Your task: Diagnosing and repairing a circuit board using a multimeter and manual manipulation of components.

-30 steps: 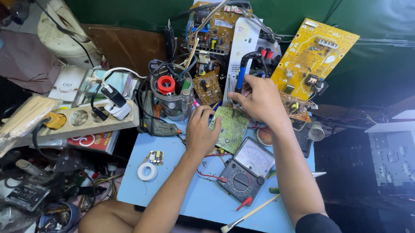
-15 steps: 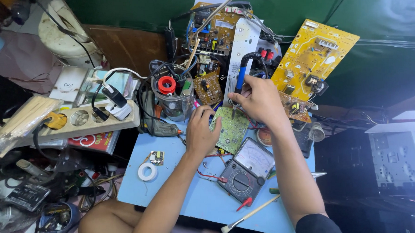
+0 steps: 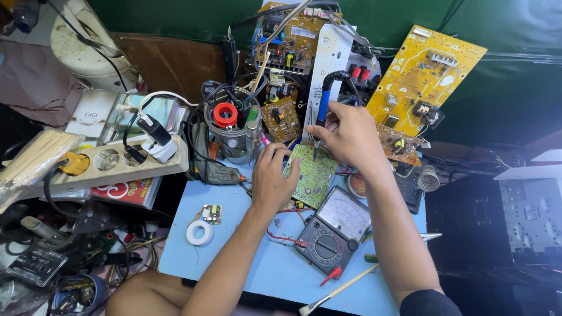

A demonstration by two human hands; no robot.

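From the head camera, a light blue rectangular table (image 3: 251,264) carries the work. The left hand (image 3: 272,180) lies palm-down with curled fingers pressed on the left edge of a small green printed circuit board (image 3: 314,173), which lies flat near the middle of the table's far edge. The right hand (image 3: 351,137) is closed around a soldering iron with a blue handle (image 3: 323,106), its tip pointing down onto the upper part of the green board. Just beside the board, toward the table's near right side, lies a dark grey analogue multimeter with a white dial face (image 3: 333,230), tilted, with a red probe wire (image 3: 284,238) running to its left. Near the near edge a slim wooden-handled brush (image 3: 338,292) lies at an angle, and toward the left edge sit a white roll of tape (image 3: 199,232) and a tiny square circuit module (image 3: 212,213) close together. At the table's far left corner stands a clear glass jar stuffed with tools and a red ring (image 3: 230,127). Behind the table, large yellow circuit boards (image 3: 426,79) lean against a green wall. Off the left edge, a beige power strip with a white plug (image 3: 104,160) rests on cluttered items.
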